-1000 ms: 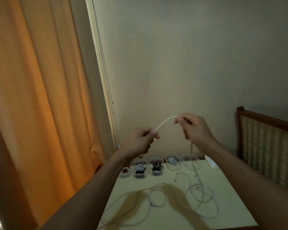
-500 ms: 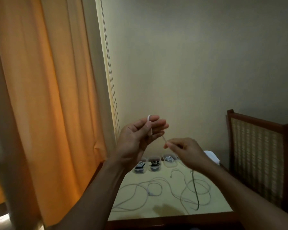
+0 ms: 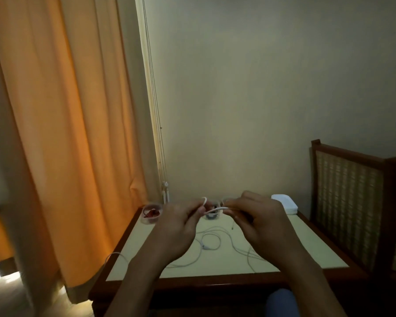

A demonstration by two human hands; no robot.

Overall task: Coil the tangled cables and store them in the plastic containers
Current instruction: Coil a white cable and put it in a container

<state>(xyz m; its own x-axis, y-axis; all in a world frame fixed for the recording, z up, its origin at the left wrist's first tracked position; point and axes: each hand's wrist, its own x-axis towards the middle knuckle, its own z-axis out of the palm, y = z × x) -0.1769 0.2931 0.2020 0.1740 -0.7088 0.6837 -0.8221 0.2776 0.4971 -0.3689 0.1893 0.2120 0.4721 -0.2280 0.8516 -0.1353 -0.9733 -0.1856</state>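
A white cable (image 3: 213,210) stretches between my two hands, held up over the pale table (image 3: 306,245). My left hand (image 3: 177,227) pinches one end, with a small loop sticking up above its fingers. My right hand (image 3: 258,221) grips the cable a short way to the right. More white cable (image 3: 212,242) lies in loose tangled loops on the table under both hands. Clear plastic containers stand along the table's far edge: one with a red cable (image 3: 151,212), another (image 3: 212,215) half hidden behind my fingers.
A stack of white lids (image 3: 284,202) sits at the table's back right. A wooden chair with a woven back (image 3: 350,200) stands to the right. An orange curtain (image 3: 62,133) hangs on the left. One cable loop (image 3: 114,256) droops over the table's left edge.
Both hands have come down from in front of the wall to just over the table. The left hand's fingers, spread before, now pinch the cable, and the view has tilted downward.
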